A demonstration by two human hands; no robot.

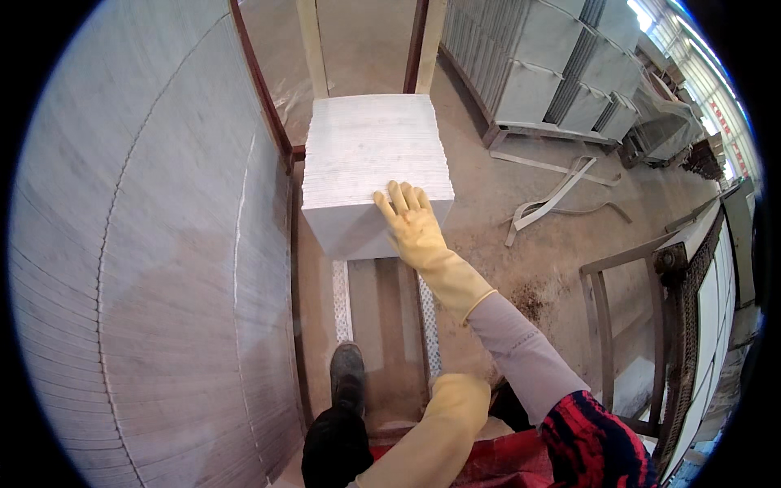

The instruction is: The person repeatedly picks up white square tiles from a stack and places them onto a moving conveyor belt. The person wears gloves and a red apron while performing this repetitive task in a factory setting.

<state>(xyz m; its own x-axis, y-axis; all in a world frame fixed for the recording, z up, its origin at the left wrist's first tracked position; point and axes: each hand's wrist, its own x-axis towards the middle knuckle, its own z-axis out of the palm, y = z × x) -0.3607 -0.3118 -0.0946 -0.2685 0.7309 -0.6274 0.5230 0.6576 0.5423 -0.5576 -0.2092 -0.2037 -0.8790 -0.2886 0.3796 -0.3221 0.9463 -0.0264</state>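
Note:
A block of thin white slabs (374, 154), stacked on edge face to face, stands in front of me on a frame with two pale dotted strips. My right hand (416, 228), in a yellow rubber glove, is stretched out to the near slab's top edge. Its fingers are apart and touch that edge near the right corner. My left hand (464, 394), gloved the same way, is low in front of my body, below the right forearm. The left fingers are hidden, so whether they hold anything does not show.
A tall wall of stacked slabs (179, 244) rises close on my left. Larger slab stacks (541, 73) stand on a pallet at the far right. Loose strips (553, 195) lie on the floor. A metal frame (606, 325) and roller equipment are at right. My boot (347, 374) is between the rails.

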